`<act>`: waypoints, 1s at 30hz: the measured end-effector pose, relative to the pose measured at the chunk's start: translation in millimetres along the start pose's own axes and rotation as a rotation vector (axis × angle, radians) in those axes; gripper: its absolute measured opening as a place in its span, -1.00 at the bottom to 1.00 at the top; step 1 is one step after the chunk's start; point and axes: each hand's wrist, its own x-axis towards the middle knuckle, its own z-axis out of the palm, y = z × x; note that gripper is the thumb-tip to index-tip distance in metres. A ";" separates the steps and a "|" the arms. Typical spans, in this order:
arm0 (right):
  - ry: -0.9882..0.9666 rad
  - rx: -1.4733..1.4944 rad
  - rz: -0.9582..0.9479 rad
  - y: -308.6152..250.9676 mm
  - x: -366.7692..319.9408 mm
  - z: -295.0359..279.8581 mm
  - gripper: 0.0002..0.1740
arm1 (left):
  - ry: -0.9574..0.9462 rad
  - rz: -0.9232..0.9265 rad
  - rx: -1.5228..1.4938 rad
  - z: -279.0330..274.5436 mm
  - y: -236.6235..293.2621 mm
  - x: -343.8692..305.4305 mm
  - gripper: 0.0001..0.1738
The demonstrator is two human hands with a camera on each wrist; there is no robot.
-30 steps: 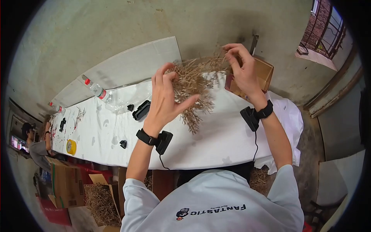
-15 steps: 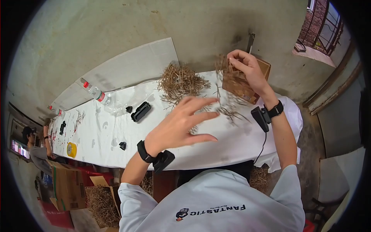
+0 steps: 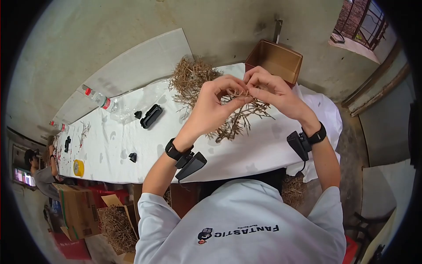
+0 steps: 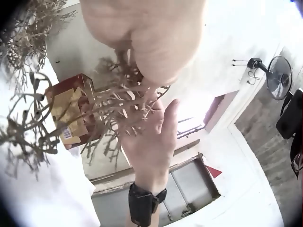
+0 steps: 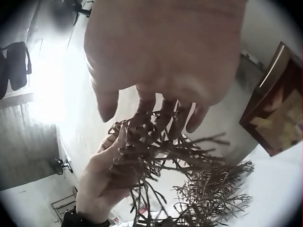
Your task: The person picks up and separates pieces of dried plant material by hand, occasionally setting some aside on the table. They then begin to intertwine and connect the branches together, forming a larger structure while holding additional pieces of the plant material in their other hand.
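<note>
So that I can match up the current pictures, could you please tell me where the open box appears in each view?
Head view: the open box is at upper right, beyond the right hand.
Left wrist view: left of centre, partly behind twigs, printed side showing.
Right wrist view: at the right edge, above mid-height, printed side showing.
Shared landmark: the twigs at the fingers of both hands.
</note>
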 end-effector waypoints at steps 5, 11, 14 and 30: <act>0.067 -0.225 -0.027 -6.6 -11.4 15.0 -0.84 | 0.121 0.282 0.267 2.2 -2.2 0.4 -0.85; 0.059 -0.149 0.140 -9.5 -19.9 19.9 -0.81 | 0.108 0.174 0.376 -1.7 -0.6 -8.2 -0.88; 0.056 -0.332 0.132 -23.5 -22.8 24.4 -0.79 | 0.035 -0.043 0.130 -1.9 1.2 -12.2 -0.86; -0.249 -0.620 0.191 -5.1 -51.2 38.9 -0.73 | -0.288 0.044 0.584 -6.2 -34.5 -49.6 -0.79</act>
